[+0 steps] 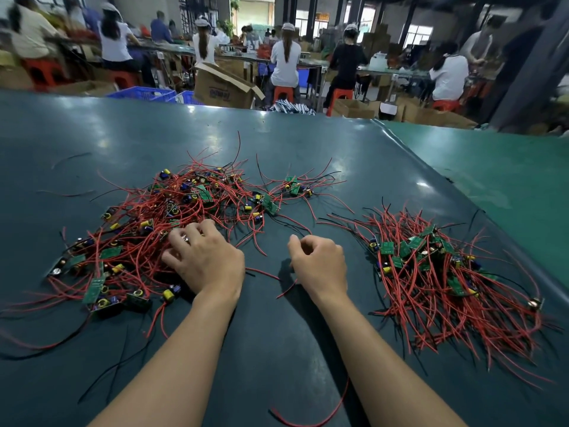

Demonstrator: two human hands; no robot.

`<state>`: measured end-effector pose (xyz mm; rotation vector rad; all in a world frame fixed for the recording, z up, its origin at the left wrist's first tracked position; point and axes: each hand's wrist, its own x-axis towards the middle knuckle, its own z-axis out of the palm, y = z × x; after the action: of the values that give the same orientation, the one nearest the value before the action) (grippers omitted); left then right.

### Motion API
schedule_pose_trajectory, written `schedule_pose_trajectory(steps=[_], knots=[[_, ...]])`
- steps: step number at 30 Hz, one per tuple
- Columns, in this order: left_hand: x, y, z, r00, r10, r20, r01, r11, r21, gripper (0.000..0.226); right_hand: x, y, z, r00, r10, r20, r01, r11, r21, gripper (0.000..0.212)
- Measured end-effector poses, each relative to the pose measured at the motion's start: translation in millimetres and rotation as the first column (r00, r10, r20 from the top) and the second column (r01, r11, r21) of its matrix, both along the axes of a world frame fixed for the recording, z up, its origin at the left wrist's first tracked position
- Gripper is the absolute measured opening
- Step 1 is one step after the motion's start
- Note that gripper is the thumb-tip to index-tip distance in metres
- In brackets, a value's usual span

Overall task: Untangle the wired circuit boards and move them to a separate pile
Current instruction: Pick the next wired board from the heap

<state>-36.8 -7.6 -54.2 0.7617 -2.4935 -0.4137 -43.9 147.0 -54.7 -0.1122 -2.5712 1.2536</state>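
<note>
Reaching my left hand (203, 260) into the tangled pile (160, 229), fingers spread, gripping nothing | right hand (318, 261) loosely curled, empty | risk: snagged wires (215, 208) dragging neighbouring boards along toward the sorted pile (446, 272).

Room: large factory hall | Worktable: dark teal mat (277, 143), glossy with light glare; brighter green surface (508, 180) at right | Beyond: long workbenches (308, 61) with seated workers on red stools (282, 93) | Floor: open cardboard box (221, 86), blue crates (144, 93) | Far wall: bright windows (414, 33), dark pillars (409, 18)
</note>
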Motion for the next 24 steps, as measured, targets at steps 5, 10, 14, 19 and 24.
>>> schedule_pose_trajectory(steps=[5, 10, 14, 19, 24], knots=[[1.3, 3.4, 1.7, 0.999, 0.027, 0.038, -0.028, 0.999, 0.039, 0.051, 0.2, 1.5, -1.3, 1.0, -0.016, -0.027, 0.016, 1.0, -0.007, 0.045], [5.0, -0.3, -0.6, 0.999, -0.044, 0.023, 0.043, 0.998, 0.034, 0.055, 0.8, 1.6, -0.6, 1.0, -0.008, -0.017, 0.008, 1.0, 0.017, 0.045], [5.1, 1.9, -0.5, 0.998, 0.003, 0.056, -0.003, 1.0, 0.0, 0.063, 0.7, 1.5, -0.9, 1.0, -0.012, -0.024, 0.012, 1.0, 0.022, 0.045], [6.3, 2.4, 0.0, 0.996, 0.026, 0.082, -0.029, 0.999, 0.03, 0.059, 1.0, 2.5, -0.8, 1.0, -0.005, -0.031, 0.005, 1.0, 0.019, 0.045], [8.7, 0.2, -2.3, 1.0, 0.01, -0.016, -0.01, 0.998, 0.056, 0.058, 2.9, 1.8, -2.0, 0.999, 0.0, -0.042, 0.001, 1.0, 0.027, 0.046]])
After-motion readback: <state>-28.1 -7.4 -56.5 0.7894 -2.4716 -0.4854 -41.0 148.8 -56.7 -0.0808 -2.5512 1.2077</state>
